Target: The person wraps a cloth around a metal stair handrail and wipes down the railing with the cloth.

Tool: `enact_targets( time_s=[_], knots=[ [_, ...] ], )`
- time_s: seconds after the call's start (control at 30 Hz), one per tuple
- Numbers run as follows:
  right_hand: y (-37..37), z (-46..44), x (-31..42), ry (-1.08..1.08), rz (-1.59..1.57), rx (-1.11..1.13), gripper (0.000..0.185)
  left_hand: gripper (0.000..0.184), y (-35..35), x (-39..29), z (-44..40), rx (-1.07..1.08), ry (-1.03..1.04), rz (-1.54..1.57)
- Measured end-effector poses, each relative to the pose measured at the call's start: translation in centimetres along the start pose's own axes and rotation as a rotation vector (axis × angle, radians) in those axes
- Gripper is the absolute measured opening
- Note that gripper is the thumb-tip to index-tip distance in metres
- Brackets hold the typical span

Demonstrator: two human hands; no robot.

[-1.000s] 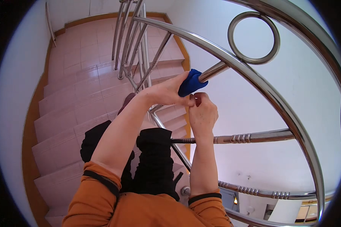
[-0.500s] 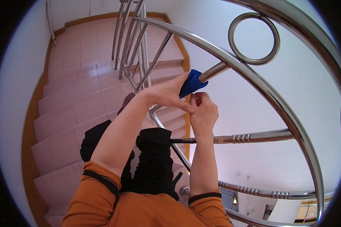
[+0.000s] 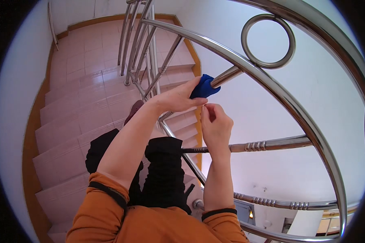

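Note:
A blue cloth is wrapped around a shiny metal baluster of the stair railing. My left hand is closed around the cloth on its near side, with the thumb pointing right below it. Just under that thumb is my right hand, its thumb and index finger pinched together and close to the left thumb tip. Whatever the right fingertips may hold is too small to make out. The baluster's lower part behind the left hand is hidden.
The curved metal rail sweeps across the right side, with a metal ring above it. Further balusters cross below. Tiled stairs descend on the left beside a white wall. My legs in black trousers are close underneath.
My right hand has turned, its fingertips now pinched under the left thumb. The left thumb has lifted from the right hand toward the cloth. The view has shifted slightly.

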State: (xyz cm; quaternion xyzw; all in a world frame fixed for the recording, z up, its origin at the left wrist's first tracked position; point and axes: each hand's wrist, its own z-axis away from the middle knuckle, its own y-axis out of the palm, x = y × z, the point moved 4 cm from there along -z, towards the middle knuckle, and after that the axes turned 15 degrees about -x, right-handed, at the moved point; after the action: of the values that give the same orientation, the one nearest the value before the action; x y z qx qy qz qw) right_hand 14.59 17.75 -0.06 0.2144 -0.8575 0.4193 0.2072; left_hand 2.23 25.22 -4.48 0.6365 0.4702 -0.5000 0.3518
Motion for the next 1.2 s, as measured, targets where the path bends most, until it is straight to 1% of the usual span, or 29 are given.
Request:
enact_targets(
  time_s=[0.03,0.1,0.17,0.2,0.23,0.27,0.3,0.33,0.37,0.43,0.5,0.53,0.6,0.63,0.67,0.73,0.77,0.9,0.97,1.03,1.2],
  knots=[
    [-0.8,0.5,0.5,0.000,-0.001,-0.001,0.014,0.067,0.1,0.0,0.1,-0.025,-0.003,-0.021],
    [-3.7,1.6,2.6,-0.138,-0.124,-0.078,0.008,0.066,0.1,-0.2,0.1,-0.050,-0.009,-0.042],
    [-7.6,2.7,3.9,-0.097,-0.147,-0.257,0.006,0.062,0.2,-0.7,0.3,-0.067,0.015,-0.115],
    [-9.4,3.1,4.2,-0.188,-0.171,-0.404,0.007,0.062,0.5,-0.5,0.3,-0.063,0.015,-0.113],
    [-11.1,3.6,4.6,-0.076,-0.264,-0.556,0.009,0.062,0.7,-0.1,0.2,-0.091,0.012,-0.106],
    [-12.6,3.8,4.4,-0.139,-0.248,-0.663,0.012,0.062,0.7,0.0,0.1,-0.122,0.008,-0.100],
    [-13.7,3.7,4.3,-0.103,-0.233,-0.795,0.014,0.062,0.6,-0.2,0.1,-0.124,0.009,-0.101],
    [-14.8,3.4,3.4,-0.161,-0.270,-0.872,0.015,0.063,0.6,-0.5,0.2,-0.109,-0.042,-0.057],
    [-15.7,2.8,2.7,-0.128,-0.268,-0.878,0.018,0.064,0.6,-0.6,0.1,-0.094,-0.094,-0.014],
    [-15.9,2.1,1.8,-0.091,-0.272,-0.882,0.022,0.065,0.7,0.1,-0.1,-0.090,-0.084,-0.027],
    [-14.8,0.9,2.2,-0.020,-0.335,-1.038,0.032,0.065,0.6,0.6,-0.2,-0.087,-0.079,-0.041],
    [-14.6,0.9,1.8,-0.014,-0.338,-1.036,0.032,0.063,0.6,0.6,-0.2,-0.080,-0.060,-0.040],
    [-13.1,0.6,1.0,-0.026,-0.432,-0.697,0.042,0.060,0.8,0.8,-0.2,-0.069,-0.045,-0.043],
    [-12.5,0.7,0.5,0.005,-0.527,-0.586,0.035,0.061,1.0,0.7,-0.1,-0.086,-0.023,-0.041],
    [-12.4,0.8,0.7,0.012,-0.530,-0.584,0.035,0.062,1.1,0.5,-0.1,-0.104,0.000,-0.040],
    [-11.5,0.7,1.4,0.149,-0.678,-0.473,0.020,0.064,1.4,0.5,-0.2,-0.104,-0.031,-0.026],
    [-10.9,0.4,1.5,0.217,-0.808,-0.501,0.008,0.065,1.4,0.7,-0.2,-0.102,-0.057,-0.008],
    [-10.3,0.5,0.9,0.204,-0.830,-0.491,0.009,0.067,1.6,2.0,-0.4,-0.075,-0.138,-0.010],
    [-10.0,0.5,0.7,0.209,-0.833,-0.572,0.010,0.069,1.8,3.4,-0.4,-0.066,-0.178,0.092],
    [-10.0,0.5,0.8,0.189,-0.825,-0.569,0.009,0.071,1.8,5.1,-0.5,-0.043,-0.170,0.064],
    [-9.9,0.5,0.2,0.141,-0.827,-0.569,0.008,0.074,2.0,5.9,-0.2,-0.018,-0.164,0.021]
  ],
)
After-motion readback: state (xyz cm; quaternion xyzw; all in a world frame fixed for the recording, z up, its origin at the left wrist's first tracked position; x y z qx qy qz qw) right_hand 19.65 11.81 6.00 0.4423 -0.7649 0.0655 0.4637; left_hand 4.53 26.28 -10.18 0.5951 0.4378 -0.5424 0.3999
